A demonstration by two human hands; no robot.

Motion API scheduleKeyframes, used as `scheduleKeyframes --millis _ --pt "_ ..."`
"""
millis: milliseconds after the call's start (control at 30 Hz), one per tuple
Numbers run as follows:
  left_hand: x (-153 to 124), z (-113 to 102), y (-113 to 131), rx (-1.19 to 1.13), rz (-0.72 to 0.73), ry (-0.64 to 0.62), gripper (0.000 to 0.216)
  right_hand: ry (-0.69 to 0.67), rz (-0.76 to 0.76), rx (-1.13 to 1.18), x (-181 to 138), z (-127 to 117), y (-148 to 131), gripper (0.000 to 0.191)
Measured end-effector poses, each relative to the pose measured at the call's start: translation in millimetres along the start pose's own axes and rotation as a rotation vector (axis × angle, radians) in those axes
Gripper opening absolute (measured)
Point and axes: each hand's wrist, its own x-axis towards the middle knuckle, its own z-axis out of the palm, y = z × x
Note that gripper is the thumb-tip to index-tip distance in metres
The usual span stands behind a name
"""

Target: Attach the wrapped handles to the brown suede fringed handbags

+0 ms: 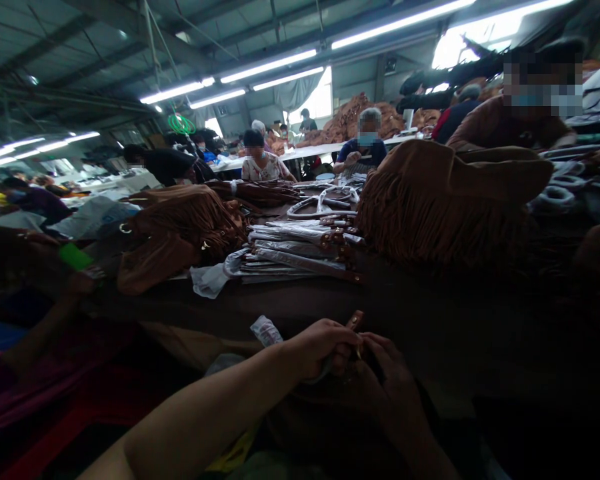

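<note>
My left hand [323,347] is closed on a brown leather strap, and the strap's tip [356,320] sticks up past the fingers. Opposite it, my right hand [387,367] has its fingers bent in against a small gold-coloured metal fitting [359,349] at the strap. Both hands meet at this spot, low over the near table edge. Clear plastic wrapping [267,331] shows behind my left forearm; whether it belongs to the same strap I cannot tell. What lies below the hands is too dark to make out.
Plastic-wrapped straps [290,250] lie stacked on the dark table [420,313]. Brown fringed suede pieces are heaped at left [180,220] and right [445,200]. At the left edge a co-worker's arm [55,320] reaches in. Several people sit across the table.
</note>
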Motion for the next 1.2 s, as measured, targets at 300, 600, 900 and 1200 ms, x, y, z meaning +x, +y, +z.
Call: scheduleKeyframes --millis 300,600,900,1200 --pt "1.3 0.5 -4.1 -0.048 -0.024 -0.015 0.025 -0.011 0.061 0.041 2.5 3.3 -6.3 0.027" --pt "-0.3 -0.4 -7.2 0.111 0.102 0.010 0.027 0.026 0.041 0.084 2.0 8.5 -10.4 0.023" --pt "-13.7 -13.4 6.2 0.461 0.175 -0.084 0.055 0.043 0.116 0.082 6.2 -0.2 -5.9 0.027" --pt "-48.2 0.1 41.2 1.288 0.227 -0.014 0.029 0.048 0.080 0.081 5.8 -2.4 -12.0 0.026"
